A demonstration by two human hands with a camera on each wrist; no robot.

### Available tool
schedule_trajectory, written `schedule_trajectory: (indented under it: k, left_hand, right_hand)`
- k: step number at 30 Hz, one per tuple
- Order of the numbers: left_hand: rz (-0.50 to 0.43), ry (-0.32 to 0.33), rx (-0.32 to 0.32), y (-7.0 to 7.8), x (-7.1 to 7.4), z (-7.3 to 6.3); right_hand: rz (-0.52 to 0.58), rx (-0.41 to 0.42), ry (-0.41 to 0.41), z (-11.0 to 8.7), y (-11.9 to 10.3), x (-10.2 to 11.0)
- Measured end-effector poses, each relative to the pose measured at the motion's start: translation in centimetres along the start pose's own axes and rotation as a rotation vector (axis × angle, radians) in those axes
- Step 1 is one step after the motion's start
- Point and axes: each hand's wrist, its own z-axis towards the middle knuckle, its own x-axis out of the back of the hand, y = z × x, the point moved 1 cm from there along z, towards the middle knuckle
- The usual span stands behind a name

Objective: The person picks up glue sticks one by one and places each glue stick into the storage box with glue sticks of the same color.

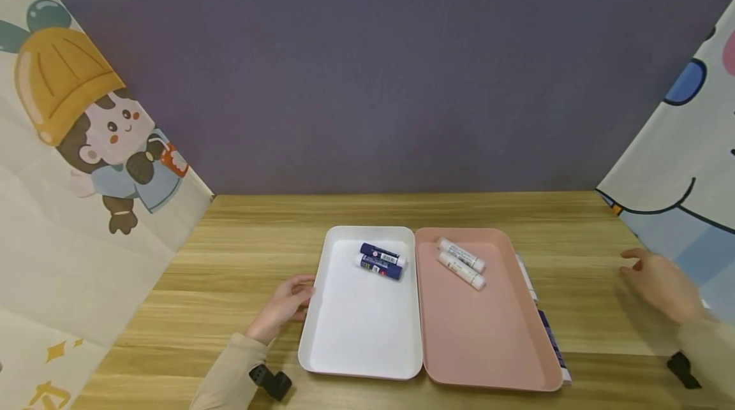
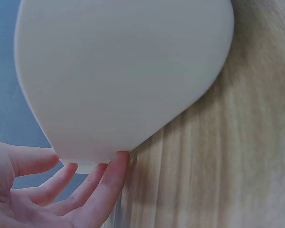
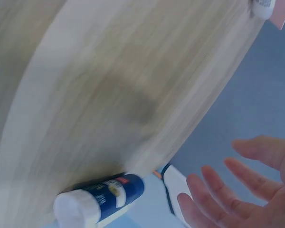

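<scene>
The outstretched left hand (image 1: 287,303) touches a white tray (image 1: 362,333), perhaps to steady it, the relaxed right hand (image 1: 661,284) hovers empty, and the tray's blue tubes (image 1: 378,266) seem grouped by colour.

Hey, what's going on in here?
A person's left hand touches the side of a white rectangular tray holding two navy-and-white cylindrical tubes. Beside it, a pink rectangular tray holds two white cylindrical tubes. The right hand is empty, off at the right side of the wood-grain table.
</scene>
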Motion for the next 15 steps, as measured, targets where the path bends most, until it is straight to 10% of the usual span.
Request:
schedule_trajectory:
  k: [9, 15]
  left_hand:
    - [-0.001, 0.003, 0.004, 0.1, -0.1, 0.0]
    - [-0.003, -0.007, -0.004, 0.2, 0.0, -0.2]
  right_hand:
    - [-0.084, -0.109, 0.059, 2.9, 9.7, -5.0]
    - [-0.107, -0.145, 0.064, 3.3, 12.3, -5.9]
